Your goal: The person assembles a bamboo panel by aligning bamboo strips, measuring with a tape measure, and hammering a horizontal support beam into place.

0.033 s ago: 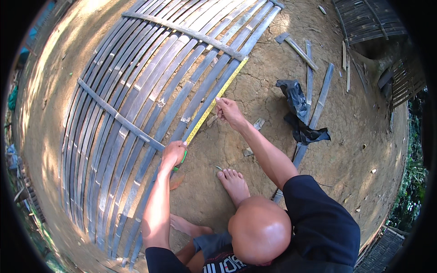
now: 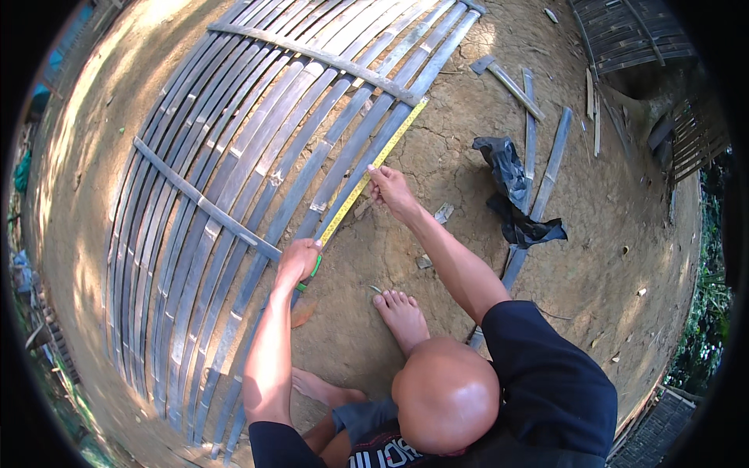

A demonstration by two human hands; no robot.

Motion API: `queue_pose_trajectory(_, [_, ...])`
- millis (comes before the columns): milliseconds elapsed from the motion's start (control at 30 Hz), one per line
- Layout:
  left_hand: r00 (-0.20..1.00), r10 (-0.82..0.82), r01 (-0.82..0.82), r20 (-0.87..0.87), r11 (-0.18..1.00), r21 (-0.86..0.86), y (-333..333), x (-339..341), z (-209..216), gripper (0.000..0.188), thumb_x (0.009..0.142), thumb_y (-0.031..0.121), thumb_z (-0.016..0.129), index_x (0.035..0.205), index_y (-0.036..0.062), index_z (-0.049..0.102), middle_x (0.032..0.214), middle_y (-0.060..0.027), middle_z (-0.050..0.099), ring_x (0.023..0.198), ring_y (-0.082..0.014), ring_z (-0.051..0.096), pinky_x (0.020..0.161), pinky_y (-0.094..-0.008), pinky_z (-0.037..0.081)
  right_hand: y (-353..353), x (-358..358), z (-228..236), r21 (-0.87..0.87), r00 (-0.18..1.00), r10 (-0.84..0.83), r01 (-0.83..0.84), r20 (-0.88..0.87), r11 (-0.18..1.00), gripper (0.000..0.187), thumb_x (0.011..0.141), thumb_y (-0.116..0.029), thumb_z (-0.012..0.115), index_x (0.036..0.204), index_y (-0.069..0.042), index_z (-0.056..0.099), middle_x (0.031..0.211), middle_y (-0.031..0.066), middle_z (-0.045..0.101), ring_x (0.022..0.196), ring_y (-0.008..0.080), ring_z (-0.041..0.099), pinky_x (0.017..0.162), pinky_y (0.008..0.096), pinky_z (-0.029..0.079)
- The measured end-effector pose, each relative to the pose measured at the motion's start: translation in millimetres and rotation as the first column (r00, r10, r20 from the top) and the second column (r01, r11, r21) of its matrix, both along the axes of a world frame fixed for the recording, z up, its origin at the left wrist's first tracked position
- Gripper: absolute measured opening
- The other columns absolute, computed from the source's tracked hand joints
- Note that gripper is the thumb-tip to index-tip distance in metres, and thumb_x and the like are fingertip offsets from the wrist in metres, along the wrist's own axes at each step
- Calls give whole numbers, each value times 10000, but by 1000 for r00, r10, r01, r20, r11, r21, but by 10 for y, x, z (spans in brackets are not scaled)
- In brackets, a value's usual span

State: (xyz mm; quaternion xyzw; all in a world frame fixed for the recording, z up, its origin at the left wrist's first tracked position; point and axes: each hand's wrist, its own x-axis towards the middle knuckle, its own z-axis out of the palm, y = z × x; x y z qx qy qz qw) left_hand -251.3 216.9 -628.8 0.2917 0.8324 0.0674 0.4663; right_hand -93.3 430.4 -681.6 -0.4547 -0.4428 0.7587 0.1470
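A large panel of grey split-bamboo slats (image 2: 257,148) lies on the ground, with crossbars (image 2: 320,54) fixed over the slats. Along its right edge runs the yellow blade of a tape measure (image 2: 343,210), its far end by the end of a crossbar. My left hand (image 2: 296,261) is closed around the tape's case at the near end; only a bit of green casing shows past my fingers. Further up, my right hand (image 2: 392,191) pinches the blade at its edge between thumb and fingers. The undersides of both hands are hidden.
Right of the panel lie a hammer-like tool with a wooden handle (image 2: 516,92), loose bamboo strips (image 2: 552,160) and crumpled black plastic (image 2: 507,175). My bare foot (image 2: 402,312) stands on the cracked dirt ground (image 2: 608,257). Another slatted panel (image 2: 636,35) is at the far right.
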Motion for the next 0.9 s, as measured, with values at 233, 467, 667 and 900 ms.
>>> queue_pose_trajectory(233, [977, -210, 211, 46, 977, -24, 371, -240, 45, 457, 991, 416, 475, 905, 25, 696, 890, -210, 702, 880, -370, 674, 785, -452, 488, 306, -183, -232, -21, 999, -50, 50, 14, 999, 248, 999, -284, 616, 844, -94, 578, 626, -12, 559, 491, 74, 508, 425, 238, 397])
queue_pose_trajectory(467, [997, -62, 63, 39, 998, -24, 150, -74, 53, 424, 979, 418, 510, 930, 46, 706, 856, -181, 705, 848, -348, 675, 753, -443, 485, 191, -109, -328, -29, 999, -44, 45, 10, 999, 232, 983, -283, 645, 846, -115, 563, 618, -16, 561, 495, 73, 514, 419, 225, 385])
queue_pose_trajectory(667, [991, 64, -63, 117, 998, -6, -512, -59, -303, 391, 961, 422, 560, 940, 60, 707, 831, -173, 693, 802, -285, 660, 735, -427, 481, 188, -80, -343, -27, 999, -9, 10, 38, 1000, 239, 980, -301, 649, 867, -109, 562, 658, -5, 571, 521, 86, 521, 430, 242, 384])
queue_pose_trajectory(900, [980, 120, -122, 156, 992, 9, -1384, -216, -399, 390, 977, 422, 569, 915, 62, 705, 761, -121, 663, 721, -216, 579, 694, -404, 463, 245, -56, -467, 22, 996, 20, -22, 84, 1000, 282, 981, -316, 646, 816, -130, 515, 682, -3, 565, 543, 86, 538, 466, 239, 418])
